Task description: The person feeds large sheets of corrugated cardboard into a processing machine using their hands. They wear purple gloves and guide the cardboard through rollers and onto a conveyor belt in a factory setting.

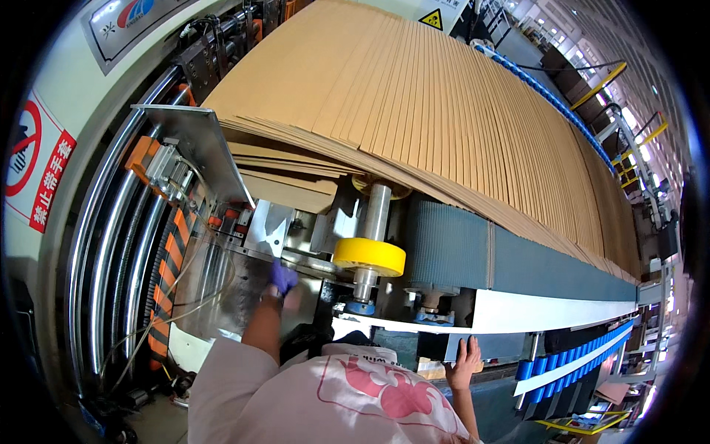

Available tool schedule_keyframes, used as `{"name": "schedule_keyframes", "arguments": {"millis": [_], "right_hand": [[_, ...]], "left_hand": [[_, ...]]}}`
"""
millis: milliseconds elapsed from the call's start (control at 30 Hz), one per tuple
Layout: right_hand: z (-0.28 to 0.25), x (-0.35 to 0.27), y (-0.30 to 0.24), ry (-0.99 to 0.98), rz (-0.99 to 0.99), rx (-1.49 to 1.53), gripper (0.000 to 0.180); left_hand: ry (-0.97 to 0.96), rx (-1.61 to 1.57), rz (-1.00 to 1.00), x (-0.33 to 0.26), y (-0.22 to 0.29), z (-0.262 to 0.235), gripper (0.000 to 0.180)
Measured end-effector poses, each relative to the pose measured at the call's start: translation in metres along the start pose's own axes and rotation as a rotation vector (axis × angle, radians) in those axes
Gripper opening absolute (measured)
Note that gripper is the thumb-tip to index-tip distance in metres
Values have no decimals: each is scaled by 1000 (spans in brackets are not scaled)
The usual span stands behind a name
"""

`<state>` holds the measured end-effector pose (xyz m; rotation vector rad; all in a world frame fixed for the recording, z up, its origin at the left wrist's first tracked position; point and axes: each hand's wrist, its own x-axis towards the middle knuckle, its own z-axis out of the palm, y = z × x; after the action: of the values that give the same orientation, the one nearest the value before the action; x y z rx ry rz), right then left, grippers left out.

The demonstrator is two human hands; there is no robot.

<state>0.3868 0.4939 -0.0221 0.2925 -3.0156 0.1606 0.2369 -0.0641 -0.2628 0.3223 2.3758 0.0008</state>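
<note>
My left hand [282,278] reaches forward over the machine's metal bed, with purple over its fingers. Blur hides whether the purple is a glove or a held thing, and how the fingers lie. Just beyond it stands a pale metal plate [268,226] with a small hole. Fingers spread, my right hand [464,362] rests against a dark grey panel [484,345] below the conveyor. Overlapping brown cardboard sheets [414,89] fan out across the far side. Under their near left corner lie more cardboard sheets [288,191].
A yellow wheel [370,256] sits on a steel shaft beside a ribbed grey belt [450,244]. Metal rollers [111,251], an orange-and-black striped guard [168,281] and loose cables flank the left. Blue rollers [566,364] line the lower right.
</note>
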Motion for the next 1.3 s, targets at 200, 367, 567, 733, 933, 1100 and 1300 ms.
{"name": "schedule_keyframes", "arguments": {"millis": [200, 367, 567, 733, 933, 1100, 1300], "right_hand": [[-2, -7, -1, -13, 44, 1, 98], [-4, -4, -5, -12, 50, 18, 96], [-7, -4, -9, -22, 58, 13, 92], [-7, -1, -7, -5, 43, -10, 94], [-6, -3, -7, -6, 64, -1, 98], [-6, -3, -7, -12, 62, -11, 99], [-4, -4, -5, -13, 68, 1, 99]], "left_hand": [[-109, -1776, -813, -83, 39, 184, 42], [23, -1497, -589, -104, 18, 203, 35], [187, -1747, -743, -48, 7, 154, 35], [85, -1987, -568, -8, 29, 95, 33], [-69, -1827, -441, 8, 68, 71, 37], [-135, -1667, -554, -10, 65, 91, 47], [-37, -1567, -656, -48, 41, 117, 32]]}}
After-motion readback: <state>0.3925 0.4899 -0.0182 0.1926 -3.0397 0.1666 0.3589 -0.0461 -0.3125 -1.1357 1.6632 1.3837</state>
